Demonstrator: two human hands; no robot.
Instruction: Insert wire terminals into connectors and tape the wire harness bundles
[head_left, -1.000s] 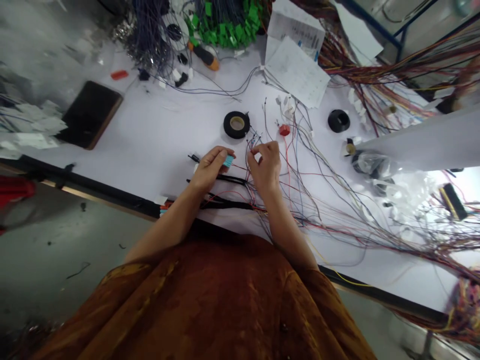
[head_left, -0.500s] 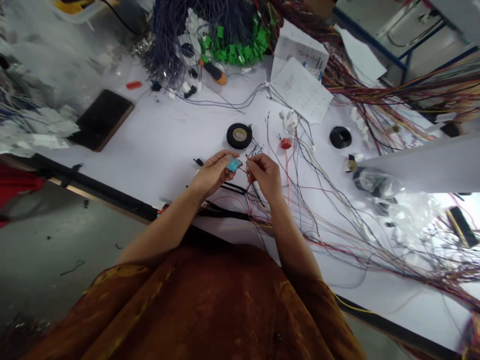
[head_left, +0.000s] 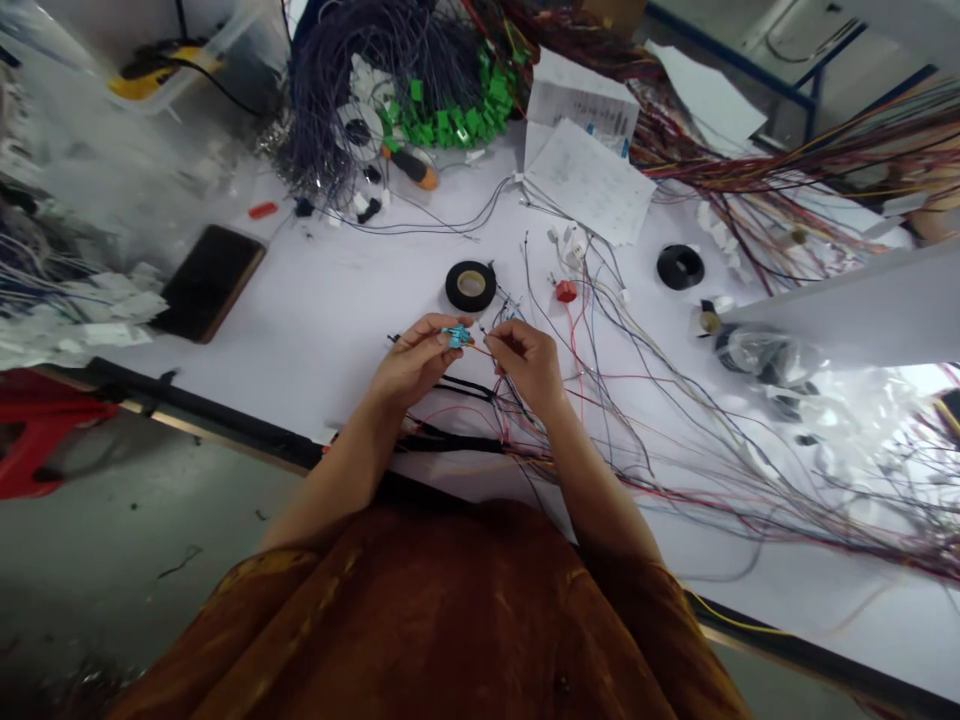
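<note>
My left hand (head_left: 415, 360) holds a small teal wire connector (head_left: 456, 336) between thumb and fingers. My right hand (head_left: 527, 365) pinches a thin orange wire (head_left: 476, 345), whose end reaches the connector. Several loose coloured wires (head_left: 600, 400) fan out from under my right hand across the white table (head_left: 315, 290). A black sleeved cable (head_left: 450, 443) runs below my wrists. A roll of black tape (head_left: 470, 285) lies just beyond my hands, and a small red connector (head_left: 566, 291) sits beyond my right hand.
A black phone (head_left: 208, 283) lies at left, and papers (head_left: 589, 180) lie at the back. Behind them are a wire bundle with green connectors (head_left: 450, 120) and a screwdriver (head_left: 411, 168). Another tape roll (head_left: 680, 267) and a plastic bag (head_left: 757, 355) lie right.
My hands have drawn closer together, and my right fingertips now meet the teal connector with the wire. The connector has turned in my left hand, and the view has shifted slightly.
</note>
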